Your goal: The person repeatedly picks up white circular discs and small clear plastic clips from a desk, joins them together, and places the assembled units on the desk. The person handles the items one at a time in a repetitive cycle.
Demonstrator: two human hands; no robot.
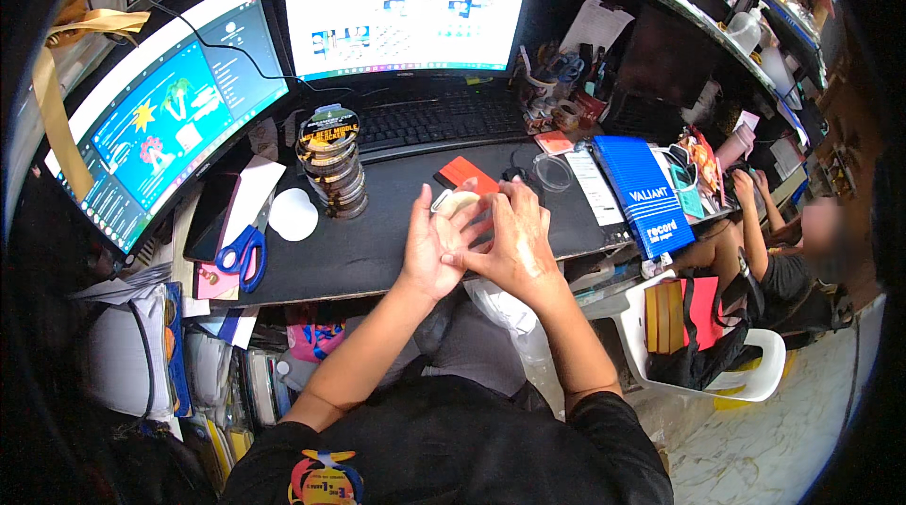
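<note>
Above the near edge of the black desk [396, 264], my left hand [429, 255] is turned palm up. Its fingers hold a small round cream-coloured disc [460, 203] with a pale rim; what exactly it is, I cannot make out. Over that palm comes my right hand [519, 245], its fingers curled and its thumb reaching toward the left palm. Whatever its fingertips pinch is hidden. A red-orange card [469, 172] lies flat just behind both hands. To their left stands a tall stack of round dark-and-gold pieces [335, 170], and white paper circles [293, 214] lie beside it.
Blue-handled scissors [243, 258] and a dark phone [210, 217] lie at the left. A black keyboard [429, 118] sits below two lit monitors [406, 9]. At the right are a clear round lid [553, 173] and a blue record book [645, 195]. Another person [788, 260] sits farther right.
</note>
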